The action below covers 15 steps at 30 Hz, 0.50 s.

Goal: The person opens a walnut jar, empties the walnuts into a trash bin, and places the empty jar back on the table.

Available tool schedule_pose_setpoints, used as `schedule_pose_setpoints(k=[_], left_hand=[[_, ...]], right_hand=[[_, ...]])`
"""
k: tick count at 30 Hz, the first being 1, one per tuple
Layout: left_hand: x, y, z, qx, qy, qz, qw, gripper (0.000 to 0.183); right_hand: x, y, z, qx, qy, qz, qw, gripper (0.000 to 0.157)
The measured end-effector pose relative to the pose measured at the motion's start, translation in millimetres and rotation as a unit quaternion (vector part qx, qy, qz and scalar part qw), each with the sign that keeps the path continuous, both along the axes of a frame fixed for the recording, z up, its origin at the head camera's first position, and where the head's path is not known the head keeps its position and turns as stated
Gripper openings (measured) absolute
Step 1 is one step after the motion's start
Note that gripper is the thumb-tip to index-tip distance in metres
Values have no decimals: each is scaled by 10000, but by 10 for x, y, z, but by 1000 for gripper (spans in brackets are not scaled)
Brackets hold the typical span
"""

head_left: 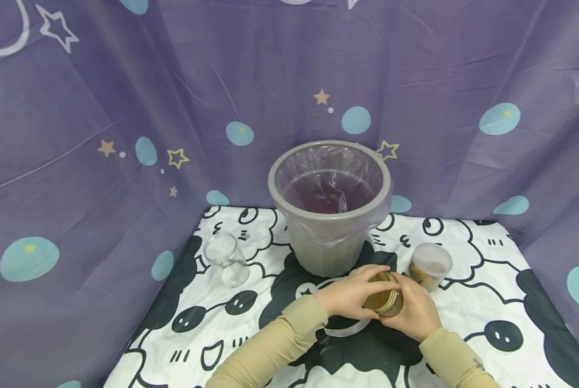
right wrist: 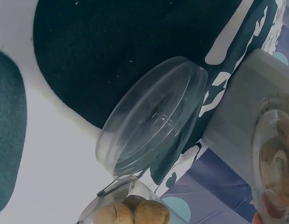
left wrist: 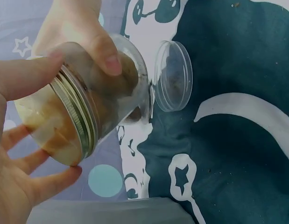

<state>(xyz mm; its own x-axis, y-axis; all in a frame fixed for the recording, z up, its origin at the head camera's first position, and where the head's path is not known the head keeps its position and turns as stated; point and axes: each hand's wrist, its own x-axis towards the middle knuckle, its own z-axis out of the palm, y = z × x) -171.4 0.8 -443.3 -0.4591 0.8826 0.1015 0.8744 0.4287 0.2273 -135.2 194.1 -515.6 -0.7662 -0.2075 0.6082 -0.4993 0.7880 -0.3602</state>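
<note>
Both hands hold a clear jar [left wrist: 104,88] with a gold screw lid [left wrist: 53,126], tilted low in front of the bin. My left hand [head_left: 347,293] spreads its fingers and thumb round the lid's edge. Round the jar's body, my right hand [head_left: 415,310] grips from the other side, its thumb lying along the wall in the left wrist view. Brown lumps show inside the jar. Just beyond the right hand stands a clear tub [head_left: 422,277] of brown, walnut-like pieces. A round clear lid [right wrist: 153,116] sits at the tub's top; whether it is fastened I cannot tell.
A grey bin [head_left: 325,253] with a clear plastic liner stands behind the hands. To its left is a clear glass vessel [head_left: 227,261]. The cloth [head_left: 265,302] has black-and-white cartoon patterns, and a purple curtain [head_left: 289,70] hangs behind.
</note>
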Motion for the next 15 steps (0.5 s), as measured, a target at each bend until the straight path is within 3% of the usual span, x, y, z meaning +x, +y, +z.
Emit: schedule_pose_setpoints(k=[7, 15], left_hand=[[-26, -15, -13, 110, 180, -264, 9994, 69], [22, 33, 17, 47, 180, 104, 9998, 65]], right_hand=[[3, 3, 12, 7, -55, 41, 10000, 96], [19, 7, 15, -63, -211, -23, 9998, 95]])
